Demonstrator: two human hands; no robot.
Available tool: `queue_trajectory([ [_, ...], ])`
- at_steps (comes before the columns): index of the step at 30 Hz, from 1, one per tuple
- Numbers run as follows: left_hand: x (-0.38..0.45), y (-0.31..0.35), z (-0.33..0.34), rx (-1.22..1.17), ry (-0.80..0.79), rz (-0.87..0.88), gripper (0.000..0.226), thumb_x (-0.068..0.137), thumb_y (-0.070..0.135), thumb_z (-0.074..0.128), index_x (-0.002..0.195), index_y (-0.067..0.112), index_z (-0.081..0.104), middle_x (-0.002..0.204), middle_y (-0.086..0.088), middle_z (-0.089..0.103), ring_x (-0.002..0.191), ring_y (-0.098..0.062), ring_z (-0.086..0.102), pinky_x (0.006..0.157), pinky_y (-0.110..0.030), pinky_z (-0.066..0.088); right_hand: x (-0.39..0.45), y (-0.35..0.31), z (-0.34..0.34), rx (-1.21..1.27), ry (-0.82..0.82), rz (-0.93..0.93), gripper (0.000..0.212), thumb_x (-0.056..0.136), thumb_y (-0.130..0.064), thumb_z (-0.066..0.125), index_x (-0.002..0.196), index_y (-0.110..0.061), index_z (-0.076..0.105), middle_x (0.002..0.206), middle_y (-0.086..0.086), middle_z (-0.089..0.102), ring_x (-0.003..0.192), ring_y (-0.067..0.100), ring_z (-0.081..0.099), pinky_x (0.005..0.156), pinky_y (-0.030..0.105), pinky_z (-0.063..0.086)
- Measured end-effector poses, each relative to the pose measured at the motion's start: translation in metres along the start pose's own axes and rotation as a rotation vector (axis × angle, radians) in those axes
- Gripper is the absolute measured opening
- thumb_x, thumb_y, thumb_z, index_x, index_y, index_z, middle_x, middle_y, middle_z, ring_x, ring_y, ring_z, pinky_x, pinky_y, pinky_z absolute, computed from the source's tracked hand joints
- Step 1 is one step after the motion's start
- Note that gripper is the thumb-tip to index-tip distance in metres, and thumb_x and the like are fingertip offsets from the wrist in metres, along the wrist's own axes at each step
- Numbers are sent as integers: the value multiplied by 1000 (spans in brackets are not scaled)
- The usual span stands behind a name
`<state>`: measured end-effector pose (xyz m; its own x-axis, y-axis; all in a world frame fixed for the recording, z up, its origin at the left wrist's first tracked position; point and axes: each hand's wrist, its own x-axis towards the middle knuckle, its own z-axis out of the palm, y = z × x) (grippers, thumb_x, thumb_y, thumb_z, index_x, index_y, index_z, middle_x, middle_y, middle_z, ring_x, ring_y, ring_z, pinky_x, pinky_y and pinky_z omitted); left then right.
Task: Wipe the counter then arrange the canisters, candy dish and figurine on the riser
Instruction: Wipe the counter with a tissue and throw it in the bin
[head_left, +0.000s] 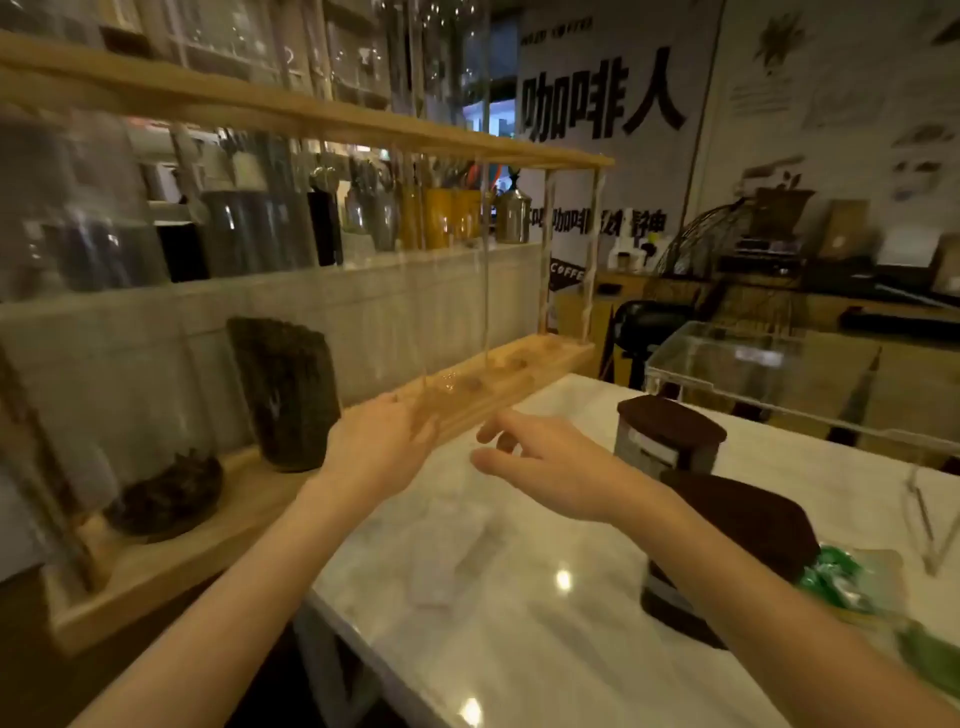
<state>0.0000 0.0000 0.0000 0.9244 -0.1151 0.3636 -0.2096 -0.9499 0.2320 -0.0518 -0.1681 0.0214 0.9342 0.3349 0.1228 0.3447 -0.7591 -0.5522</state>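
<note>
Both hands are out over the near edge of the white marble counter (519, 597), and both are empty. The left hand (376, 441) is spread wide, palm turned inward, fingers reaching the front lip of the long pale wooden riser (498, 384) with its clear panels. The right hand (540, 462) hovers just beside it, fingers loosely parted, thumb out, gripping nothing. The picture is smeared, so whether the left fingertips actually touch the wood is hard to call.

Judging by the pose, the step in hand looks like steadying or squaring up the riser before anything goes on it. To do that well, the person should press flat against the wooden base, not the thin clear uprights, and keep the push even so it does not skew.

Moving outward: behind the right wrist stand two clear canisters with dark brown lids, the far canister (670, 436) upright and the near canister (743, 525) half hidden by the forearm. They are waiting on the counter, well within reach, and an elbow swing could knock them. Green-wrapped sweets (836, 577) lie at the right edge; any dish under them is not clear. On the riser's left end a tall glass jar of dark coffee beans (285, 395) and a low clear dome over dark beans (166, 493) already occupy space. A clear acrylic case (727, 364) sits beyond. No cloth or figurine is visible.
</note>
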Motion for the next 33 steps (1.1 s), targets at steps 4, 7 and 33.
queue_trajectory([
  [4,-22,-27,19,-85,-149,-66,33,91,31,41,120,23,55,125,-5,59,110,-24,56,92,-41,49,11,4,32,-145,-54,8,42,85,-45,52,120,-21,51,117,3,58,98,19,57,87,41,49],
  [7,-34,-40,35,-139,-239,-59,33,89,29,47,121,24,54,133,-6,52,115,-22,52,95,-34,44,19,12,55,-221,-90,2,42,83,-43,55,120,-24,51,120,3,52,100,22,56,84,39,47],
  [33,-13,-59,68,-153,-193,42,23,84,6,53,102,10,67,113,-10,65,98,-20,56,81,-23,39,39,52,78,-88,-25,68,21,75,-5,54,90,-6,69,94,10,68,83,25,62,74,40,55],
])
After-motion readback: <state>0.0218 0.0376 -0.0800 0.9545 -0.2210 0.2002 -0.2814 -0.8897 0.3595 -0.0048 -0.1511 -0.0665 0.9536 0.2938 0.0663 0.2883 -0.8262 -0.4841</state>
